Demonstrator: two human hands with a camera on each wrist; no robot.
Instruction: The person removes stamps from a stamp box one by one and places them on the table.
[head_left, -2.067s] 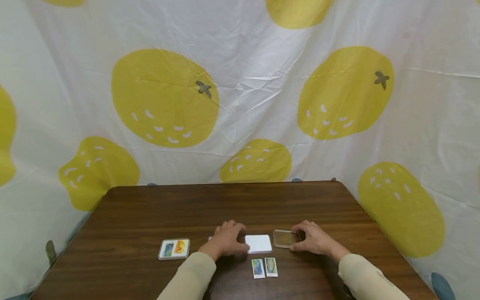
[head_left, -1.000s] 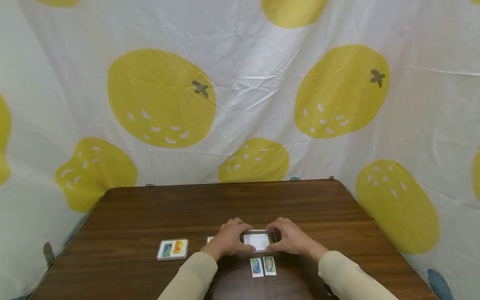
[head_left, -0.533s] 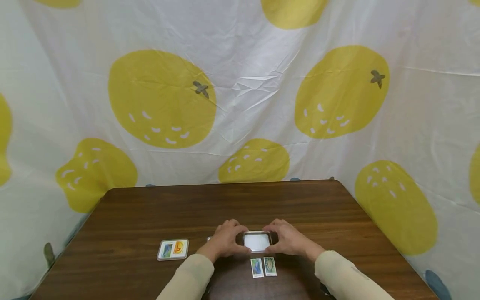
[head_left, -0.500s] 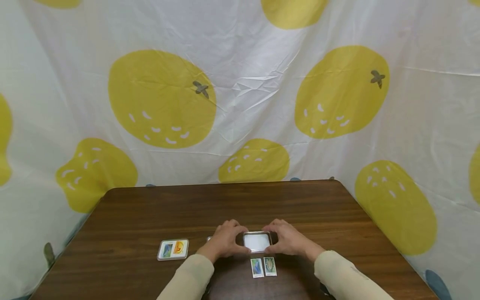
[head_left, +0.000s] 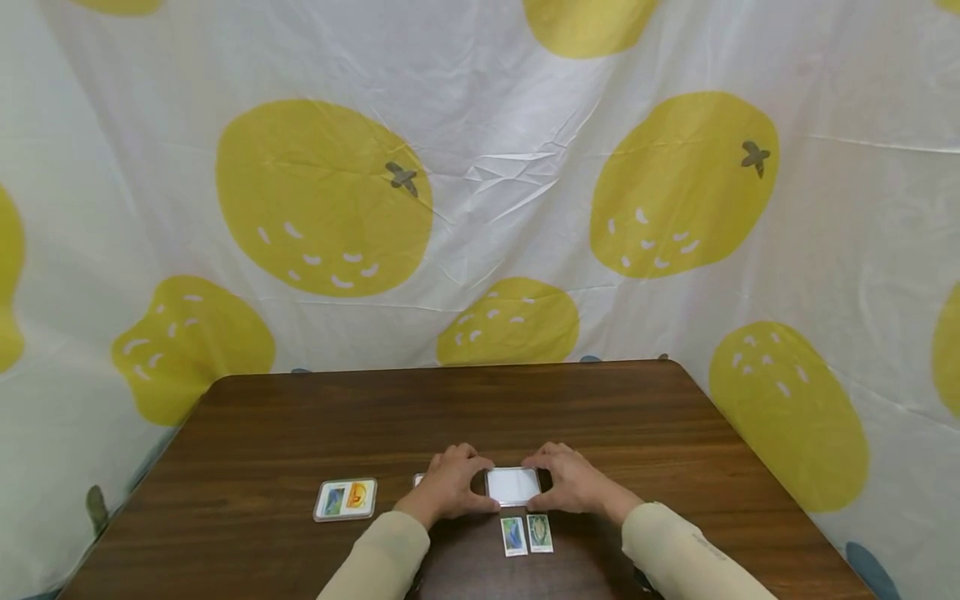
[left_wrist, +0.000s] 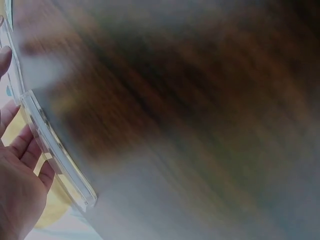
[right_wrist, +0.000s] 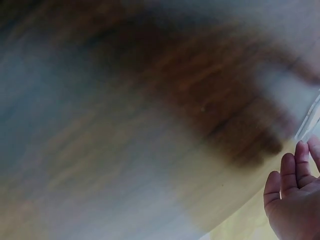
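Flat on the table lies a clear plastic case (head_left: pixel 513 487) with a white insert, its lid lying over it. My left hand (head_left: pixel 450 483) grips the left side between thumb and fingers, and my right hand (head_left: pixel 573 483) holds the right side the same way. Just in front of the case lie two small stamps, a blue one (head_left: pixel 513 537) and a green one (head_left: pixel 540 533). Under the left hand is another clear case (left_wrist: pixel 60 155), mostly hidden in the head view. In the right wrist view only an edge of the held case (right_wrist: pixel 309 117) shows.
Farther left on the brown wooden table (head_left: pixel 435 408) lies a clear case (head_left: pixel 346 500) with a blue-green and an orange picture in a white insert. A white cloth with yellow fruit shapes (head_left: pixel 326 200) hangs behind the table.
The right hand has brought the clear lid leftward from beside the white insert and lowered it over it. Both hands now grip its sides. The stamps have stayed put.
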